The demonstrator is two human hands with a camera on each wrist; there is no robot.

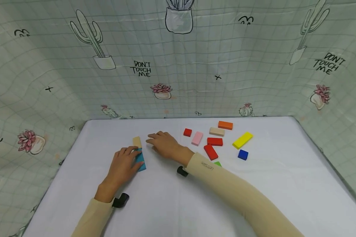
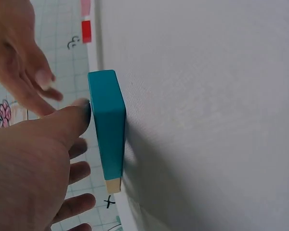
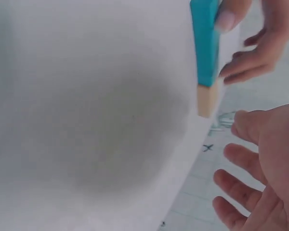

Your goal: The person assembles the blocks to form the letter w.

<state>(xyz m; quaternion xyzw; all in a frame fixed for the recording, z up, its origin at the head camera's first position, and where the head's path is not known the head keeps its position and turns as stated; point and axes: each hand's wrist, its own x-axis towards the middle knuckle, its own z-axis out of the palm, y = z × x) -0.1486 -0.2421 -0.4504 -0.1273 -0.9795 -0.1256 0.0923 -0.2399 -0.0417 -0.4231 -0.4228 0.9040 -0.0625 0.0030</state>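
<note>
A teal block (image 1: pixel 141 162) lies flat on the white table (image 1: pixel 166 204), end to end with a small beige block (image 1: pixel 137 142) on its far side. My left hand (image 1: pixel 125 164) rests beside and partly over the teal block. In the left wrist view its thumb (image 2: pixel 77 111) touches the teal block (image 2: pixel 108 120), while the other fingers stay spread and off it. My right hand (image 1: pixel 162 144) is just right of the beige block, fingers straight and holding nothing. The right wrist view shows both blocks, teal block (image 3: pixel 205 43) and beige block (image 3: pixel 207 98), with the right hand (image 3: pixel 265 163) apart from them.
Right of my hands lie loose blocks: a red cube (image 1: pixel 187 132), a pink block (image 1: pixel 197 138), a wood-coloured block (image 1: pixel 217 131), an orange block (image 1: pixel 225 125), two red blocks (image 1: pixel 215 141), a yellow block (image 1: pixel 242 140) and a blue cube (image 1: pixel 242 154). Cactus-print cloth walls (image 1: pixel 195 65) close three sides.
</note>
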